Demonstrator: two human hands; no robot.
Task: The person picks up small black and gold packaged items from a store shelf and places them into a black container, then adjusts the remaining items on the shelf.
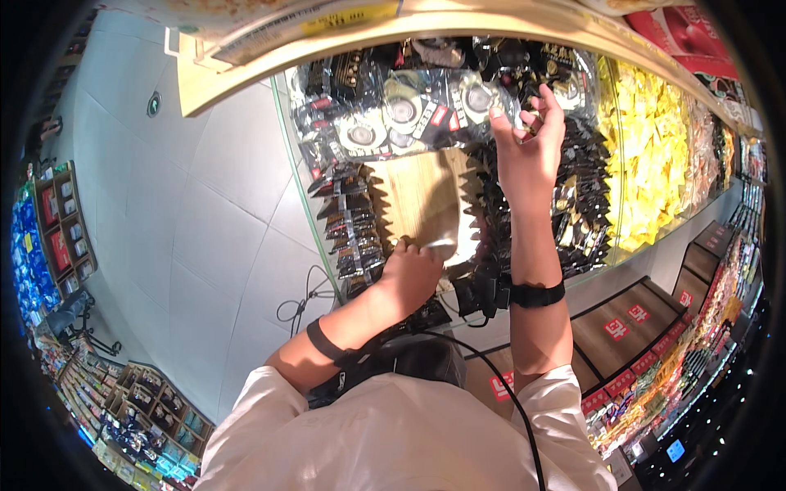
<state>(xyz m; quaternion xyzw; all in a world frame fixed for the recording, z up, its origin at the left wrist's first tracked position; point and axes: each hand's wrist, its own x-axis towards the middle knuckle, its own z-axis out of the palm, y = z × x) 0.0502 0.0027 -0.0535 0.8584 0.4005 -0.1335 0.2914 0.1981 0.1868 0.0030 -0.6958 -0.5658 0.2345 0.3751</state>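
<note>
My left hand (411, 270) is at the near end of a bare patch of wooden board (417, 184), its fingers curled over. A shiny edge (443, 248) shows beside its fingers, and whether the hand grips it is hidden. Further off, my right hand (531, 147) hovers over or just touches the clear wrap of black-and-white snack packets (405, 110), fingers apart and nothing held. Black serrated-edge packets stand in a row (353, 227) left of the board. More black packets (577, 196) fill the right side.
A glass panel (301, 178) borders the left of the display. To the right, a glass divider (616, 166) separates yellow packets (651, 153). A wooden shelf edge (405, 27) overhangs the far side. A black cable (516, 393) runs across my shirt. Wooden-fronted cabinets (626, 325) stand lower right.
</note>
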